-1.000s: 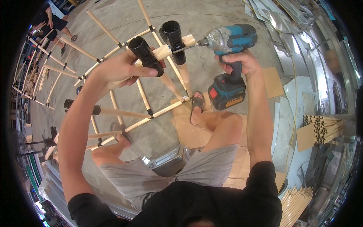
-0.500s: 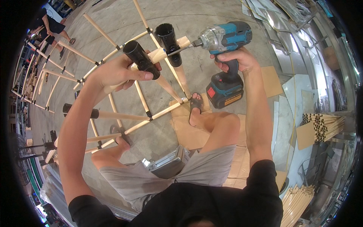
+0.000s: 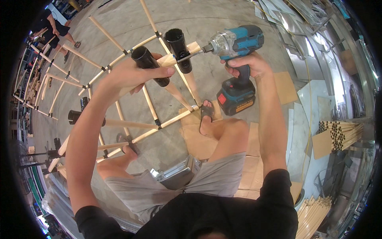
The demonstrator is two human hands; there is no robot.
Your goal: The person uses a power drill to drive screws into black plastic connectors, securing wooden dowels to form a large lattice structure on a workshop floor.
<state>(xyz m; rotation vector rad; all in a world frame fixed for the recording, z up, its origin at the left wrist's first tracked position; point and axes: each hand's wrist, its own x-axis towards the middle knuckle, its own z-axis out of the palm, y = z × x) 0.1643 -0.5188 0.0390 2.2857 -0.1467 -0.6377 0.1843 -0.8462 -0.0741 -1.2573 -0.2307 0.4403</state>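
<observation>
My left hand (image 3: 133, 76) is closed round a cream pipe at a black pipe joint (image 3: 145, 59), its thumb lying across the joint. Just to the right, a second black pipe joint (image 3: 175, 40) sits on the same crosswise pipe, whose pale end (image 3: 193, 47) sticks out past it. In my right hand (image 3: 251, 64) is a teal and black cordless impact driver (image 3: 240, 40), gripped by its handle. Its long bit (image 3: 189, 54) points left and meets the second joint. Both joints top cream pipes that run down to a pipe frame (image 3: 175, 116) on the floor.
My sandalled foot (image 3: 206, 113) stands on flat cardboard (image 3: 199, 141) beside the frame. A silver metal case (image 3: 179, 175) lies between my legs. Bundled cream pipes (image 3: 342, 133) and metal sheets are at the right. Another person (image 3: 55, 30) stands at the far left.
My left thumb has shifted higher across the joint, and the joints have dropped slightly in view. The impact driver stays at the second joint, almost unmoved.
</observation>
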